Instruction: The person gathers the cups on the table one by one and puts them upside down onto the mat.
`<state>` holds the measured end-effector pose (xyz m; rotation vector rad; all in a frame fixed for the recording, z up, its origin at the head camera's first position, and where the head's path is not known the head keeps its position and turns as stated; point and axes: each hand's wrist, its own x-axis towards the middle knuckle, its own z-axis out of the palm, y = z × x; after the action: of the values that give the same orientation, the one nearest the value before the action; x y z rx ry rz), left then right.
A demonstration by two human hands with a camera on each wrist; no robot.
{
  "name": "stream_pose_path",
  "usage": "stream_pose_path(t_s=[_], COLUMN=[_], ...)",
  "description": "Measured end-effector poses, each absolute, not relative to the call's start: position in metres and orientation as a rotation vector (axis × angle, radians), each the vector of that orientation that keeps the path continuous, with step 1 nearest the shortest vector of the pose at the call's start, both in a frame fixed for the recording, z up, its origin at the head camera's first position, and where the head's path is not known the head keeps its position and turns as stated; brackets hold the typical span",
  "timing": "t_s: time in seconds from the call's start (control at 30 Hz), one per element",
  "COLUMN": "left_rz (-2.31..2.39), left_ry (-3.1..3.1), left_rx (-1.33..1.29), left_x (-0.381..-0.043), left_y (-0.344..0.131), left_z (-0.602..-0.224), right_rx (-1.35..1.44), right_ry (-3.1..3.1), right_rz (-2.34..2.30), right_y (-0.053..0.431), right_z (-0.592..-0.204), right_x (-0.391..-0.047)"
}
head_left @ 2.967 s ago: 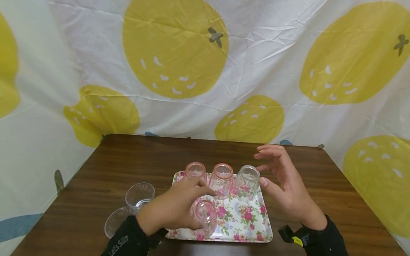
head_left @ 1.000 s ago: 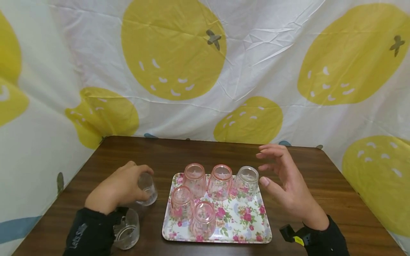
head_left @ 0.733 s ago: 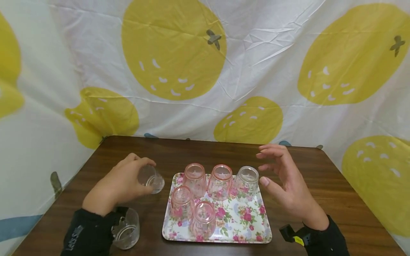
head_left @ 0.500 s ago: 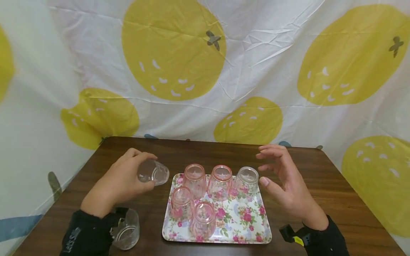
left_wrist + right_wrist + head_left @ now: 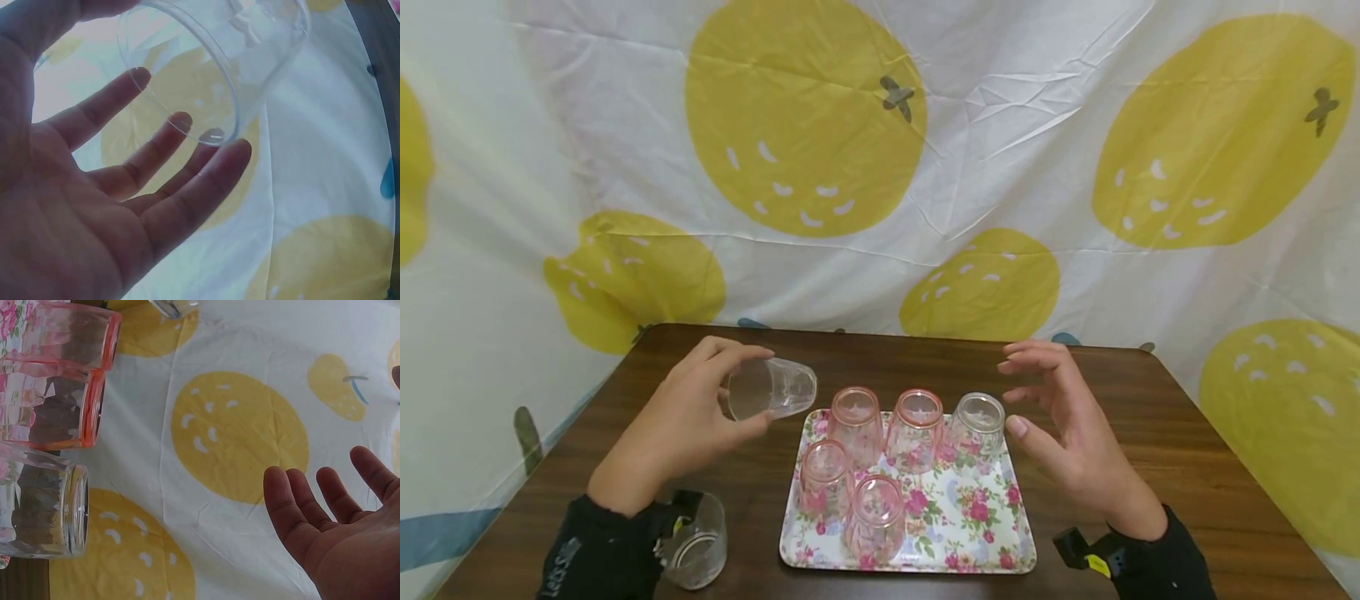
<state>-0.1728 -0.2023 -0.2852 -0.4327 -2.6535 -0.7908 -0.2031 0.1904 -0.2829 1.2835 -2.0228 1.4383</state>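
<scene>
Left hand (image 5: 681,421): grip pinching a clear glass (image 5: 775,389), tilted sideways above the worktop (image 5: 1195,467), near the tray's far left corner
Right hand (image 5: 1071,442): grip relaxed, fingers apart, near the upturned clear tumbler (image 5: 978,429) at the tray's far right corner
Tray (image 5: 951,521): four upturned pink glasses (image 5: 917,433), mostly leftward

The head camera is looking forward and down over the table (image 5: 1165,417); both wrist cameras are peering closely past the fingers (image 5: 187,203) at the fruit-patterned cloth (image 5: 1015,167), which all three are sharing
</scene>
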Motion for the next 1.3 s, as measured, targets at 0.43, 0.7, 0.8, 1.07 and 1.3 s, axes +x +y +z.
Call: stream_pose_path(t_s=[0.43, 0.7, 0.8, 1.07, 1.3], left_rz=[-1.132, -1.359, -1.413, -1.572, -1.675], left_ry=[-2.534, -2.409, -2.372, -2.215, -2.163], left_rx=[-0.656, -0.786, -0.813, -0.885, -0.971], left_x=[-0.168, -0.168, -0.168, -0.170, -0.173], left_y=[-0.195, -0.186, -0.183, -0.172, -0.156], left_z=[-0.281, -0.282, -0.282, -0.285, -0.289], right_rx=[1.281, 1.291, 1.303, 1.308, 1.304], right_ry=[-2.033, -2.047, -2.057, -2.068, -2.077], right_rz=[1.419, 1.406, 1.395, 1.379, 1.385], right_y=[0.189, 0.186, 0.184, 0.178, 0.174], right_z=[-0.285, -0.289, -0.291, -0.295, -0.297], right_x=[-0.203, -0.202, -0.202, -0.201, -0.200])
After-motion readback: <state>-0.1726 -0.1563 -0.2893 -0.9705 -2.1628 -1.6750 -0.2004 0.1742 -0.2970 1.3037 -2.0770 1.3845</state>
